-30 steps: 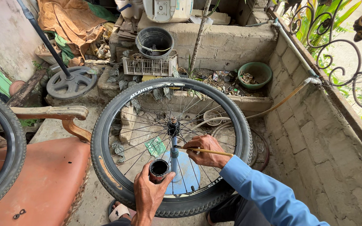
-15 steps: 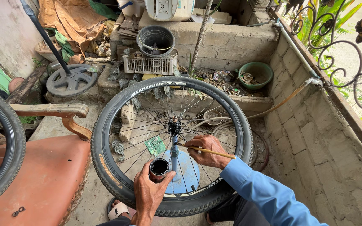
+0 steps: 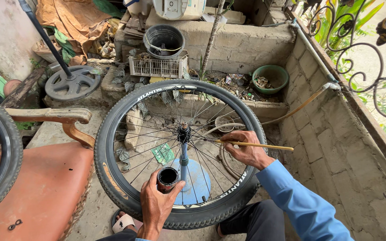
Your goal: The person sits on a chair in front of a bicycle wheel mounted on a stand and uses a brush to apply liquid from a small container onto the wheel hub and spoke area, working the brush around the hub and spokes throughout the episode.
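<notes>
Wooden stick [image 3: 255, 144] lies horizontal, pinched in right hand [image 3: 245, 149] fingers, tip pointing left at wheel hub [image 3: 183, 132]; left hand [image 3: 157, 203] fingers wrap dark cup [image 3: 167, 177] below hub.

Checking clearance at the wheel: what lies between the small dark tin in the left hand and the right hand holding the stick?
In the head view, spokes and the blue stand post lie between the tin and the right hand.

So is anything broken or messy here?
Nothing on the bicycle wheel looks broken. The messy bit is behind it: rubble and scraps litter the ledge by the green bowl, which holds debris.
</notes>
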A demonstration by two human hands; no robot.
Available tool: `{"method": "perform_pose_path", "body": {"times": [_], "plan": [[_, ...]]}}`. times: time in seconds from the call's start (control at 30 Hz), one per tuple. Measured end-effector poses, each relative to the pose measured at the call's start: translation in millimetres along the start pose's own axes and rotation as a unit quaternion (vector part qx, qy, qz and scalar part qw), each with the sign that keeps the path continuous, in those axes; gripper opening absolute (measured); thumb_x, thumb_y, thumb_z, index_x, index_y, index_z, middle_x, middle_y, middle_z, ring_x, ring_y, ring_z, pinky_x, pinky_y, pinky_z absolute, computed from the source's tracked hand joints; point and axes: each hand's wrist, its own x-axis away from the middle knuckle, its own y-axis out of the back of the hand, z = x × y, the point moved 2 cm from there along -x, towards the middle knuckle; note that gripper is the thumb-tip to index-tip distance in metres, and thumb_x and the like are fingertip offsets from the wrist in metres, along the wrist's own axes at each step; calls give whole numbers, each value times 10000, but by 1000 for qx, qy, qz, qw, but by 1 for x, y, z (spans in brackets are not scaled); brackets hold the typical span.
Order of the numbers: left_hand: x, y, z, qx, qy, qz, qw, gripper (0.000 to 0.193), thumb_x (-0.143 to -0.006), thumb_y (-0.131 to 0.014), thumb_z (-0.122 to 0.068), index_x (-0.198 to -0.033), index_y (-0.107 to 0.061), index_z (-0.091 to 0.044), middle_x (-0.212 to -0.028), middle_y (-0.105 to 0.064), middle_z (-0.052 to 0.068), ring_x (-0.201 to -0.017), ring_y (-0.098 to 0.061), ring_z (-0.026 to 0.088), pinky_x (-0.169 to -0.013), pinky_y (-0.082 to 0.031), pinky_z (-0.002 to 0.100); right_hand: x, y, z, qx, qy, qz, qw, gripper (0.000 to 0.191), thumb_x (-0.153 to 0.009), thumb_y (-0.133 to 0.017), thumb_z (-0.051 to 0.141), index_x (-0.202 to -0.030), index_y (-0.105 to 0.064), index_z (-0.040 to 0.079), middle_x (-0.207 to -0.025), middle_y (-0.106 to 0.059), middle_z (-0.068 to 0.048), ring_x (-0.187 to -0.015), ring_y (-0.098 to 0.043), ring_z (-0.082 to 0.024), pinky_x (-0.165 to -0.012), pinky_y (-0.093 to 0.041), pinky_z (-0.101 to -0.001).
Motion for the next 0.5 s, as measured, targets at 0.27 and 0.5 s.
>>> {"method": "perform_pose_path", "body": {"times": [0.27, 0.5], "plan": [[-5, 10, -1, -4, 18, -1, 1000, 713, -685, -885, -448, -1221, -659, -35, -968, -756, 137, -959, -729, 284, -855, -599, 439, 16, -19, 11, 41, 31, 64, 997, 216, -822, -738, 151, -1009, -814, 74, -842, -780, -97, -710, -731, -226, -662, -620, -369], [-5, 11, -2, 3, 3, -14, 1000, 723, -676, -896, -437, -1219, -656, -24, -990, -750, 150, -950, -730, 292, -850, -593, 442, 14, -32, 27, 77, 78, 56, 992, 233, -819, -742, 145, -1033, -809, 81, -818, -744, -97, -694, -707, -263, -622, -583, -405]]}}
